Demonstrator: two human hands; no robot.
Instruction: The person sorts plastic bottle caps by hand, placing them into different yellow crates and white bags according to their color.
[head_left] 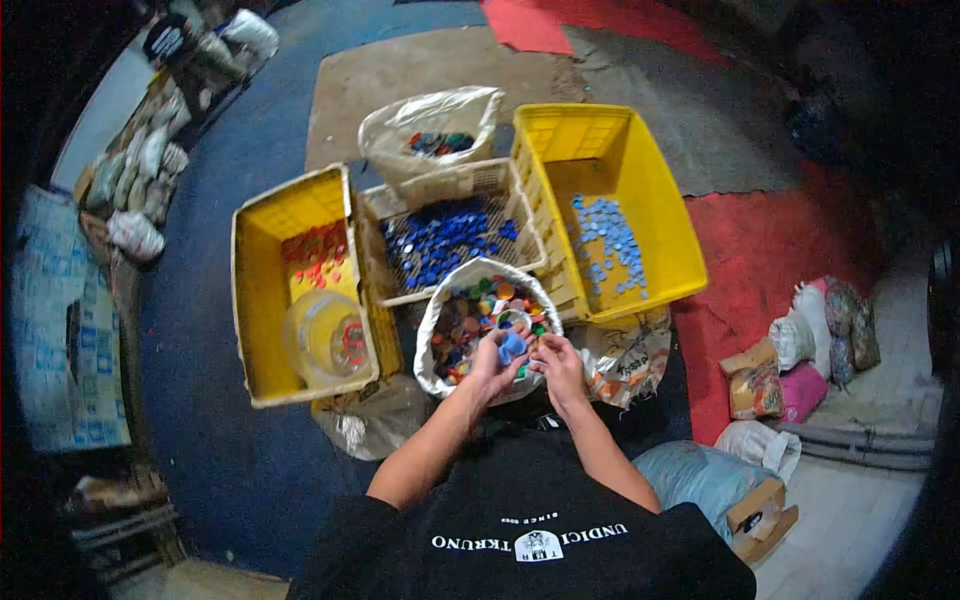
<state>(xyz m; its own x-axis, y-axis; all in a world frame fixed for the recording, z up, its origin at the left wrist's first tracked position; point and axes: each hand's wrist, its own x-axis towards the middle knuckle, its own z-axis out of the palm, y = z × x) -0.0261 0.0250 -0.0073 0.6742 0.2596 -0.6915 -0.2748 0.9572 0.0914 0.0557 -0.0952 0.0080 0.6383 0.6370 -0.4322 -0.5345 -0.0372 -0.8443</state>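
Over a white sack (428, 352) full of mixed coloured caps (462, 312), my left hand (490, 366) holds light blue caps (512, 347) in its palm. Beside it, to the right, my right hand (560, 362) has its fingers bent together; whatever they hold is too small to make out. Just beyond the sack stands a white crate (372, 208) with dark blue caps (450, 232). The yellow crate (655, 165) on the right has light blue caps (612, 235) in it. Red and orange caps (318, 250) lie in the left yellow crate (255, 300).
A clear round container (322, 335) sits inside the left yellow crate. Behind the white crate is another sack (385, 130) with dark caps. Filled bags (800, 390) lie at the right, and more bags (140, 180) at the far left. A large bag (690, 475) is near my right elbow.
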